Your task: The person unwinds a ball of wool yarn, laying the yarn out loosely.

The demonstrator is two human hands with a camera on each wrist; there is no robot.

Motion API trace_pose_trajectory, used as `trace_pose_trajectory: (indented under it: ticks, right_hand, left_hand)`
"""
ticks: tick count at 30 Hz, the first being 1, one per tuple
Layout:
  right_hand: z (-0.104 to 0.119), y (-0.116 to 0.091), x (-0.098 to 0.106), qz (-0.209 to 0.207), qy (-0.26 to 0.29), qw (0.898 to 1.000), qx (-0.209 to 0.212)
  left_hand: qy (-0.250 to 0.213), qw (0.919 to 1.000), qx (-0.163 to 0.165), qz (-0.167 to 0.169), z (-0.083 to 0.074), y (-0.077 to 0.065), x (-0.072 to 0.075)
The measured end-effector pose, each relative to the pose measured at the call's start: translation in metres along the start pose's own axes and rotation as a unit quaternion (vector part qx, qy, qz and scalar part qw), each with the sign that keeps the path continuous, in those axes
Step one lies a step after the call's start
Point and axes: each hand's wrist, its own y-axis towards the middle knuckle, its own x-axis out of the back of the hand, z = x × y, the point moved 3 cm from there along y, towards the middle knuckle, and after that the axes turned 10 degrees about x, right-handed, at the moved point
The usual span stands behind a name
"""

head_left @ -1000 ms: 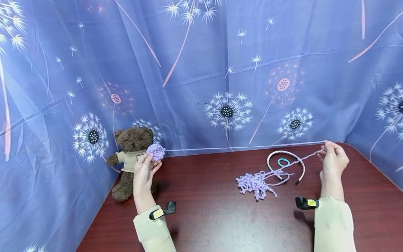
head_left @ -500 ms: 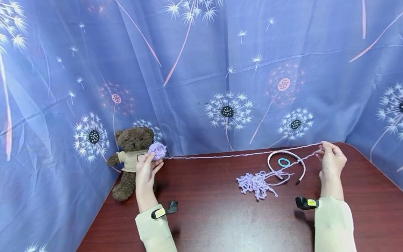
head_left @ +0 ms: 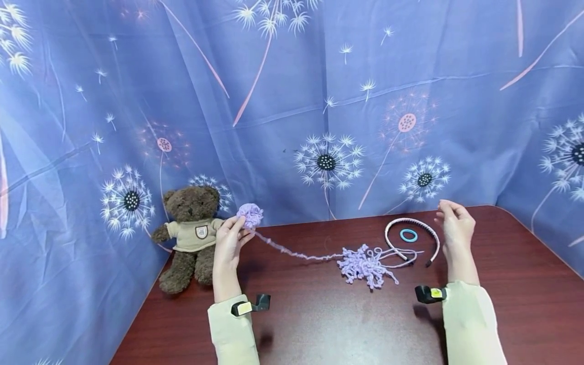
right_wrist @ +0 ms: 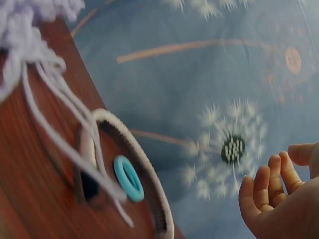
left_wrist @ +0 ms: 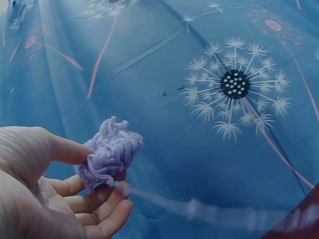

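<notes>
In the head view my left hand [head_left: 230, 241] holds a lilac ball of yarn [head_left: 250, 215] up beside the teddy bear. Thumb and fingers pinch the ball [left_wrist: 112, 152] in the left wrist view. From it a crinkled strand [head_left: 292, 252] sags rightward to a loose heap of curly lilac yarn [head_left: 365, 266] on the table. My right hand [head_left: 458, 228] is raised over the table's right side with nothing in it. Its fingers [right_wrist: 261, 186] are relaxed and slightly bent in the right wrist view.
A brown teddy bear [head_left: 189, 235] in a beige shirt sits at the table's back left. Behind the heap's loose ends lie a pale headband [head_left: 408, 220] and a light-blue ring [right_wrist: 133, 193]. A blue dandelion-print curtain [head_left: 283, 126] hangs behind the table [head_left: 310, 309].
My right hand has let go of the yarn and moved left. The taut strand has gone slack and dropped toward the table. My left hand has moved right with the ball.
</notes>
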Motion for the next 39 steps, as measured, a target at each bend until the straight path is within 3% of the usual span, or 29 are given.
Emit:
trace_pose_trajectory:
  ticks: [6,11,16,19,22,26,31,36,39]
  right_hand:
    - [-0.005,-0.024,-0.041,0.087,-0.057,0.994,0.039]
    - [-0.009,-0.059,-0.078,0.192,-0.135,0.97,0.071]
    - [-0.017,-0.1,-0.106,0.296,-0.179,0.935,0.08]
    - [-0.024,-0.122,-0.12,0.367,-0.206,0.903,0.089]
    - [-0.028,-0.14,-0.128,0.437,-0.23,0.864,0.097]
    - [-0.033,-0.154,-0.133,0.494,-0.234,0.833,0.087]
    - [-0.036,-0.161,-0.136,0.533,-0.224,0.813,0.073]
    - [-0.031,-0.156,-0.134,0.528,-0.233,0.811,0.096]
    - [-0.025,-0.148,-0.131,0.518,-0.232,0.816,0.112]
  left_hand:
    - [0.003,0.9991,-0.007,0.041,0.004,0.0,-0.019]
    - [0.015,0.9959,0.003,0.089,0.013,-0.003,-0.046]
    - [0.037,0.9909,0.024,0.127,0.024,-0.009,-0.071]
    - [0.035,0.9876,0.033,0.15,0.028,-0.013,-0.081]
    - [0.03,0.9838,0.037,0.173,0.032,-0.017,-0.091]
    - [0.032,0.9785,0.039,0.2,0.035,-0.022,-0.101]
    - [0.037,0.9723,0.045,0.226,0.039,-0.023,-0.109]
    - [0.019,0.976,0.04,0.213,0.037,-0.02,-0.105]
    - [0.012,0.9812,0.035,0.189,0.033,-0.018,-0.099]
